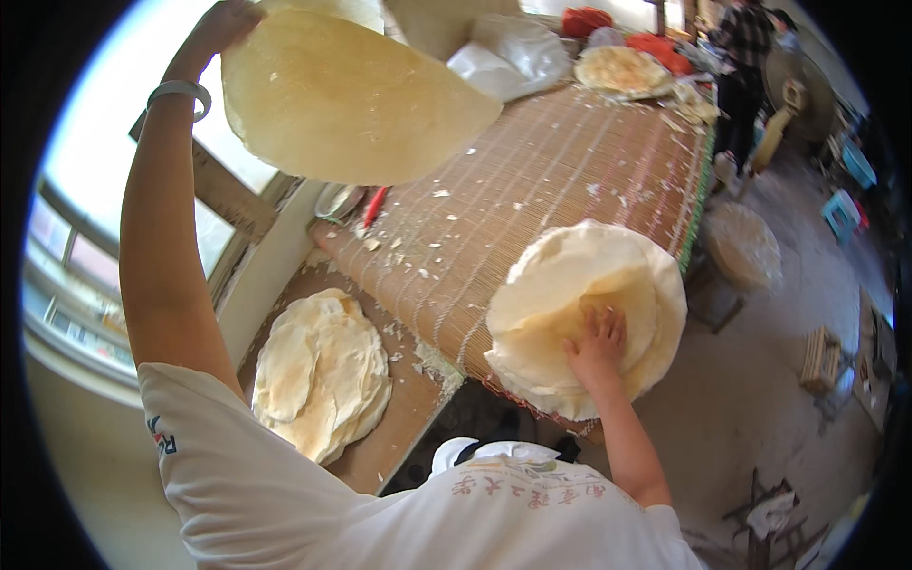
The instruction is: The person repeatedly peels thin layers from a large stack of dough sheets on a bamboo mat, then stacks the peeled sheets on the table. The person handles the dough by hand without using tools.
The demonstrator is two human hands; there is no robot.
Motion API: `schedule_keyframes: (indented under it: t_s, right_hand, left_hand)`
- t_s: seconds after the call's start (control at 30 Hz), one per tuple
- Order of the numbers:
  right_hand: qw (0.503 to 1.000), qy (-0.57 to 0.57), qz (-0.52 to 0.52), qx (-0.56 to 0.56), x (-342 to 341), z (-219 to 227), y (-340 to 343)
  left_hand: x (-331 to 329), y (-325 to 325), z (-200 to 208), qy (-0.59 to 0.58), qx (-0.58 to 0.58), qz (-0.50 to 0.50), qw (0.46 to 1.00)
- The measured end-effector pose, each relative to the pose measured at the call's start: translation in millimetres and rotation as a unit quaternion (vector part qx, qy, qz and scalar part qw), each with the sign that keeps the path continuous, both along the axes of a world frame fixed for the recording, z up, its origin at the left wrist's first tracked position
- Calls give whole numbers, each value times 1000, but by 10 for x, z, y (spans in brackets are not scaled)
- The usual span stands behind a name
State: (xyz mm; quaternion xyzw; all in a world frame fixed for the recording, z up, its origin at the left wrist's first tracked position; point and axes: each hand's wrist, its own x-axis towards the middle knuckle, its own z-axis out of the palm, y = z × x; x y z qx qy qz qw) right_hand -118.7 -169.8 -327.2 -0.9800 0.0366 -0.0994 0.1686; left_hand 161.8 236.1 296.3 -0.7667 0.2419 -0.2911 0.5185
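Observation:
High at the upper left, my left hand [228, 21] grips the edge of a large, thin round flatbread [351, 104], which hangs as a pale yellow, see-through sheet. My right hand [598, 350] rests with its fingers spread on a stack of similar flatbreads [532, 277] at the mat's near right corner. Under those fingers the top sheet is creased and partly folded over. Another stack of flatbreads [318, 370], layered and ragged-edged, lies nearer on the left.
A slatted mat [456, 228] strewn with crumbs covers the table. Beside the window lies a red-handled tool [376, 206]. Farther back are a plastic bag [513, 57] and another flatbread pile [622, 72]. A round stool [741, 245] and another person [741, 76] are at the right.

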Motion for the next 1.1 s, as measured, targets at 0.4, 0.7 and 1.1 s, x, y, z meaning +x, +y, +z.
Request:
schedule_keyframes:
  t_s: [0.4, 0.7, 1.1]
  right_hand:
    - [802, -164, 339, 464, 215, 2020, 1106]
    - [763, -264, 318, 497, 59, 2019, 2360]
    - [405, 382, 616, 558, -480, 1163, 3346]
  left_hand:
    - [-2393, -90, -1006, 285, -437, 17, 853]
    - [-3848, 194, -1806, 313, -497, 73, 806]
    - [-5576, 1062, -2519, 466, -555, 80, 684]
